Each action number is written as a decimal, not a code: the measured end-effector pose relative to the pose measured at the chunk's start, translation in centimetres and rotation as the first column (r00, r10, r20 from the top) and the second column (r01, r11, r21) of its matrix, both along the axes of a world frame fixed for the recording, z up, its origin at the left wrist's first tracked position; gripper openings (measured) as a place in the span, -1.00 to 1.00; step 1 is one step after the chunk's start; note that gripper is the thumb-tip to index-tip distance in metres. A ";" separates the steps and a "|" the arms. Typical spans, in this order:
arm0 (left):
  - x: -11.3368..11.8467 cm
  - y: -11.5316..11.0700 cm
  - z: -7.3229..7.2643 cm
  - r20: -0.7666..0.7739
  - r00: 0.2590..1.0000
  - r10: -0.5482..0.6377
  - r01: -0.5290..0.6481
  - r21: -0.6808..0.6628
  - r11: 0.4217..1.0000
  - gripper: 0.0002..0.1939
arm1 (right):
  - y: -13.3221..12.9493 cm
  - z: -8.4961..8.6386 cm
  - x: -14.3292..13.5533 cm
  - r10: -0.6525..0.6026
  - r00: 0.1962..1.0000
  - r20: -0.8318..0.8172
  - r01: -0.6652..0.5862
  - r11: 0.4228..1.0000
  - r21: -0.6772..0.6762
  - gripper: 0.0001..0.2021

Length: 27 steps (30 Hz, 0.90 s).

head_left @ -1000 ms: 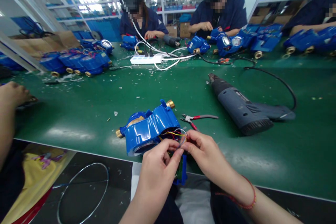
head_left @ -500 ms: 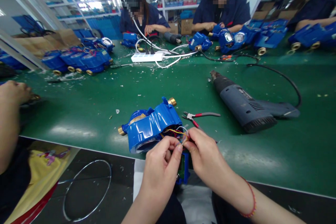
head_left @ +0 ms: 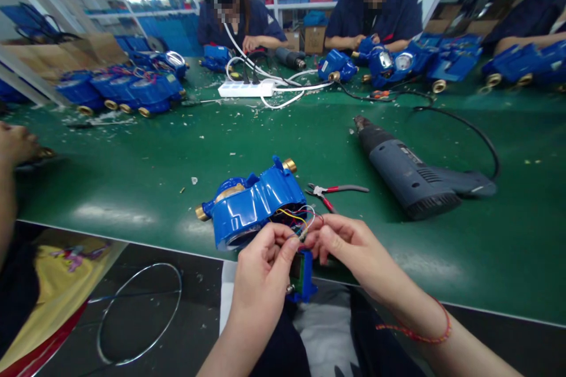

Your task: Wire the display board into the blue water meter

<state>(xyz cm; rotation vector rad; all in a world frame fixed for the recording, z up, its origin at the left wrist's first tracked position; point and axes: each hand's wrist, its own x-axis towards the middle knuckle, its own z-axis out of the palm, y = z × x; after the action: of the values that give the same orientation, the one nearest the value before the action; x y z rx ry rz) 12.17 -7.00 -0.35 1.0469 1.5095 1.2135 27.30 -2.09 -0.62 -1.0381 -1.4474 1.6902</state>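
Note:
On the bench edge in front of me lies a blue water meter [head_left: 259, 203] with brass ends, its housing open on the side facing my hands. Thin coloured wires [head_left: 305, 218] loop out of that opening. My left hand [head_left: 269, 265] pinches the wires between thumb and forefinger. Just to its right, my right hand [head_left: 338, 238] has its fingers curled around the same wires; its exact fingertip hold is partly hidden. Below my fingers hangs a small blue part with a green circuit board [head_left: 303, 275].
Red-handled cutters [head_left: 327, 190] lie just behind my right hand, and a heat gun [head_left: 411, 171] farther right. A white power strip [head_left: 245, 89] with cables is across the bench. More blue meters [head_left: 128, 91] stand at left. Co-workers sit opposite; another person's hand [head_left: 17, 144] is at left.
My right hand's thumb has lifted and its fingers have shifted on the wires. My left hand still pinches them. The view has shifted slightly.

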 end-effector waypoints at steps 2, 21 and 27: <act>0.0 -0.1 0.0 0.007 1.000 -0.010 0.010 -0.033 0.999 -0.81 | -0.4 0.0 -0.1 -0.030 0.999 -0.013 0.029 0.995 -0.094 -0.62; 0.0 0.4 0.7 -0.134 0.984 -0.118 0.118 -0.005 0.993 -0.84 | -0.2 -0.3 -0.6 -0.235 0.950 0.204 0.107 0.863 0.494 -0.82; -0.4 0.5 0.1 -0.236 0.952 -0.197 0.196 -0.028 0.980 -0.78 | 0.0 -0.3 -0.8 -0.115 0.973 0.203 0.013 0.896 0.444 -0.82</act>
<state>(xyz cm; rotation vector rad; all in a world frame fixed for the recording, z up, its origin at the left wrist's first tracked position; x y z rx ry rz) 11.79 -6.47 -0.27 1.3450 1.5430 0.9717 26.54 -2.13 -0.95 -1.0254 -1.8124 1.1415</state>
